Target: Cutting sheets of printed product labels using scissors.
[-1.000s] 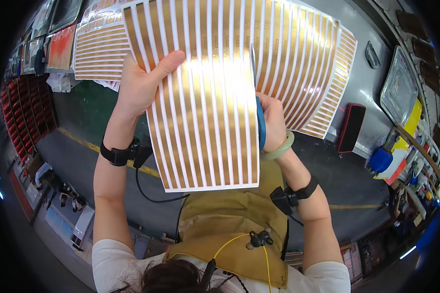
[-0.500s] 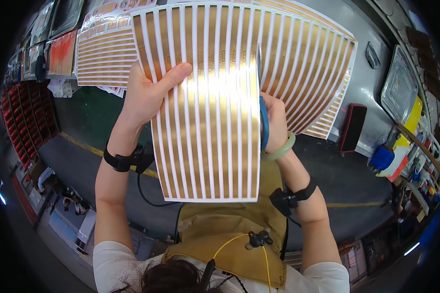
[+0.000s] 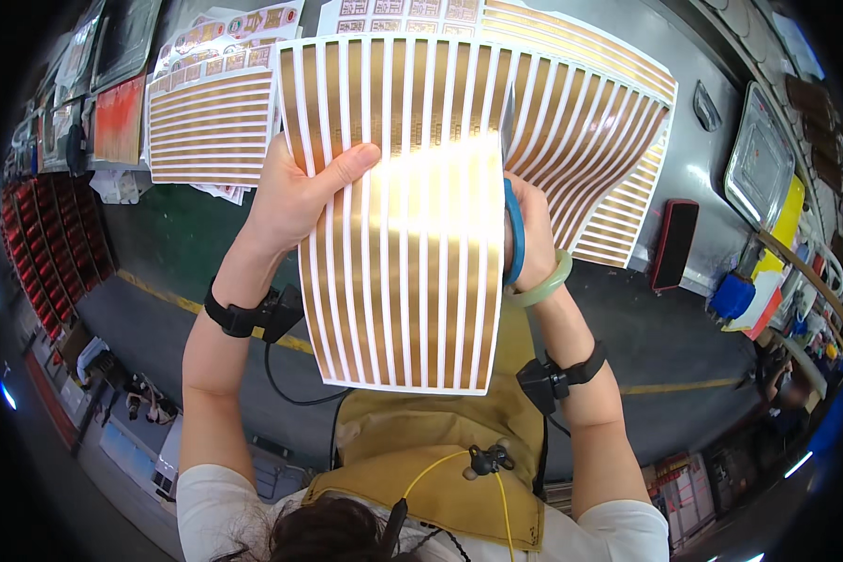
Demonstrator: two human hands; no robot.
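A large sheet of gold and white stripes (image 3: 403,234) is held up in front of me. My left hand (image 3: 295,192) grips its left edge, thumb on the front. My right hand (image 3: 529,234) holds blue-handled scissors (image 3: 514,234) at the sheet's right side, where the blades run up a stripe line. To the right of the cut, the rest of the striped sheet (image 3: 599,159) curves away over the grey table (image 3: 712,187). A green bangle sits on my right wrist, and black bands are on both forearms.
More striped and printed sheets (image 3: 211,126) lie on the table at upper left. A dark phone (image 3: 674,244) lies right of the sheet, a metal tray (image 3: 761,159) further right, a blue object (image 3: 732,295) near the table edge. Red bins (image 3: 37,253) line the left.
The sheet has come lower and closer to me, with both hands moving down along it. The scissors stay at its right side.
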